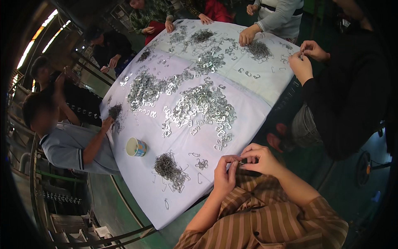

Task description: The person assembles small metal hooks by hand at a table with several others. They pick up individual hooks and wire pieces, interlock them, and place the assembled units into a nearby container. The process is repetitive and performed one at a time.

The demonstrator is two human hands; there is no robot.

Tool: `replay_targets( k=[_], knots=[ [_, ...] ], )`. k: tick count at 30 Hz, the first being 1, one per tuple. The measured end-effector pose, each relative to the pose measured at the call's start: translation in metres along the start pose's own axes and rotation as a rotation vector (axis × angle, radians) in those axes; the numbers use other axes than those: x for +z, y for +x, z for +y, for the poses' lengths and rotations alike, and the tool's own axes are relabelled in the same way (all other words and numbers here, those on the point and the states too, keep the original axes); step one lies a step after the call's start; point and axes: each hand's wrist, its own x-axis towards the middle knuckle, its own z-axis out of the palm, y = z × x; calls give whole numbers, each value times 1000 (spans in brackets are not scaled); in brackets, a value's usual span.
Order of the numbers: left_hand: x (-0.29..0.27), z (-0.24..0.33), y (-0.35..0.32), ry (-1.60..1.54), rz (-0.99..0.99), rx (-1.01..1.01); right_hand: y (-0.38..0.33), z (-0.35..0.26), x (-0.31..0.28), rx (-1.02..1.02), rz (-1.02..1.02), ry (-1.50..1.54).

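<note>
My left hand and my right hand meet just off the near right edge of the table, above my lap. Both are closed in a pinch around a small shiny metal piece, mostly covered by my fingertips, so its exact shape is hidden. Left of my hands, on the white-covered table, lies a heap of thin dark wire clips, with loose ones around it. A smaller cluster of metal pieces sits between that heap and my left hand.
Large spreads of shiny bent metal hooks cover the middle of the table. A paper cup stands near the left edge. Other people work around the table, including one in a grey-blue shirt and one in black.
</note>
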Motion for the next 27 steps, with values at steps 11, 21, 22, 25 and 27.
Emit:
replay_targets(
  k=[11, 21, 22, 25, 27],
  knots=[
    [3, -1, -5, 162, -70, 130, 75, 72, 22, -21, 138, -395],
    [1, -8, -9, 143, -57, 66, 93, 73, 22, 281, 93, 45],
    [2, -8, -8, 140, -56, 64, 92, 73, 20, 342, 92, 184],
    [3, -7, -4, 140, -55, 60, 85, 66, 16, 366, 95, 364],
    [4, -5, -3, 152, -58, 56, 82, 63, 17, 389, 137, 427]
  ],
)
